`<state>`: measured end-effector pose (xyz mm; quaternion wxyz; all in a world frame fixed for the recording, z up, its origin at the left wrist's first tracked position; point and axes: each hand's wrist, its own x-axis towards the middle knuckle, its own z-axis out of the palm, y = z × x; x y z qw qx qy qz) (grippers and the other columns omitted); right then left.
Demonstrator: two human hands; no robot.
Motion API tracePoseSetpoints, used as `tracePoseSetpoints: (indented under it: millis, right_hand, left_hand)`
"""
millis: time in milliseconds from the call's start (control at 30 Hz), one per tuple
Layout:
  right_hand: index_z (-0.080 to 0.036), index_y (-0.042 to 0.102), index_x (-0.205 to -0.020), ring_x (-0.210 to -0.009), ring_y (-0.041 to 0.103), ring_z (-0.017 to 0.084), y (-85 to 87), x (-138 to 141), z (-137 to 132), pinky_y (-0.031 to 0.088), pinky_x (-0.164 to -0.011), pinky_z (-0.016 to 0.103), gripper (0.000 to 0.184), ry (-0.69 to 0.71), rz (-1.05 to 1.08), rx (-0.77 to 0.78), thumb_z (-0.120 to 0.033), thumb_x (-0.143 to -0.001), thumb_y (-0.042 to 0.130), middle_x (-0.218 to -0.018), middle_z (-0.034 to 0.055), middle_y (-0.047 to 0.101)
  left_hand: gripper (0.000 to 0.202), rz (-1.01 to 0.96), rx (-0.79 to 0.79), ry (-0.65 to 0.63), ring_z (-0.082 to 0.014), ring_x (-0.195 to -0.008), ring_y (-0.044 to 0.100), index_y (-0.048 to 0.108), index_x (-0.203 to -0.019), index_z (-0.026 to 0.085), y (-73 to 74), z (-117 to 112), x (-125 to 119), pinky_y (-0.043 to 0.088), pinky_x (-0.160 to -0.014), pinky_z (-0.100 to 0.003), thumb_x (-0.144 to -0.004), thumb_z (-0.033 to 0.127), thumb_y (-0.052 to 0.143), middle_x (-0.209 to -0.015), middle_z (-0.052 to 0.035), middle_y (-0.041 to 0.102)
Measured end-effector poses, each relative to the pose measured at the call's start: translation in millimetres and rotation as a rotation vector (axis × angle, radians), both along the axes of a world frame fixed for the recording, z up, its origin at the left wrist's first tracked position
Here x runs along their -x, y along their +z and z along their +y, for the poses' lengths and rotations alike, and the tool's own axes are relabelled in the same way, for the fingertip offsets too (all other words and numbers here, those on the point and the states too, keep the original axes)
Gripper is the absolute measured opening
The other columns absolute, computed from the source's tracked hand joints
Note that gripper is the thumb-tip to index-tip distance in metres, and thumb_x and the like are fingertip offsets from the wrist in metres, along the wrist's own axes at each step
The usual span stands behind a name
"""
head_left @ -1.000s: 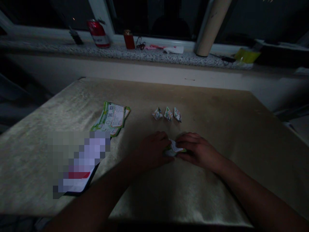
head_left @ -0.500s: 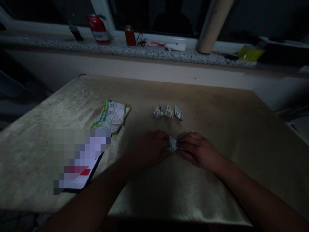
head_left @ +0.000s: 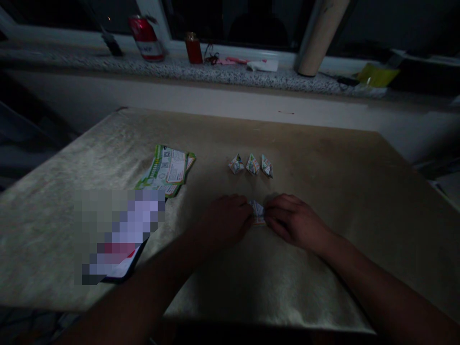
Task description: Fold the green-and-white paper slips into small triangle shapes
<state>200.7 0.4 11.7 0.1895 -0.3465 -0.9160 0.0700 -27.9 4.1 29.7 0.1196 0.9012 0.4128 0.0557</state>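
Observation:
A small folded piece of printed paper [head_left: 258, 212] lies between my two hands, low over the table. My left hand [head_left: 230, 218] has its fingers closed on the paper's left side. On the right side, my right hand [head_left: 291, 218] pinches the paper between thumb and fingers. The hands hide both ends of it. Just beyond stand three small folded paper shapes in a row: a left one [head_left: 236, 164], a middle one [head_left: 252, 165] and a right one [head_left: 266, 166].
Left of my hands, printed green-and-white leaflets [head_left: 168, 165] lie stacked, with a partly blurred phone [head_left: 125, 266] nearer me. A pale cloth covers the table [head_left: 341, 191]. The granite windowsill [head_left: 230, 74] behind holds a red can [head_left: 146, 40], a red jar [head_left: 194, 49] and a cardboard tube [head_left: 319, 43].
The paper between my hands now lies flatter, and more of its printed face shows. My hands have shifted only slightly. The view has tilted a little.

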Motion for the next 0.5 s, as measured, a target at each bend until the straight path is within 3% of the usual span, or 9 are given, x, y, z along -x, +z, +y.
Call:
tracePoseSetpoints:
  millis: [233,500]
  right_hand:
    - [-0.018,0.070,-0.090,-0.094,0.061,0.023,-3.3,6,3,0.047,-0.087,0.037,0.015,-0.126,0.054,0.113,-0.030,-0.094,0.062,-0.097,0.0086,0.068]
    - [-0.018,0.066,-0.085,-0.093,0.059,0.023,-5.2,12,6,0.046,-0.087,0.037,0.017,-0.217,0.038,0.168,-0.030,-0.095,0.060,-0.095,0.0085,0.066]
  left_hand:
    - [0.025,0.004,0.056,0.104,-0.0216,-0.080,0.065,0.069,-0.089,0.016,-5.9,5,-2,0.047,-0.078,-0.035,-0.096,0.031,0.050,-0.088,-0.0068,0.071]
    - [0.029,0.120,0.100,0.178,-0.0240,-0.078,0.068,0.067,-0.097,0.015,-0.7,5,-8,0.048,-0.069,-0.035,-0.097,0.032,0.044,-0.091,-0.0099,0.072]
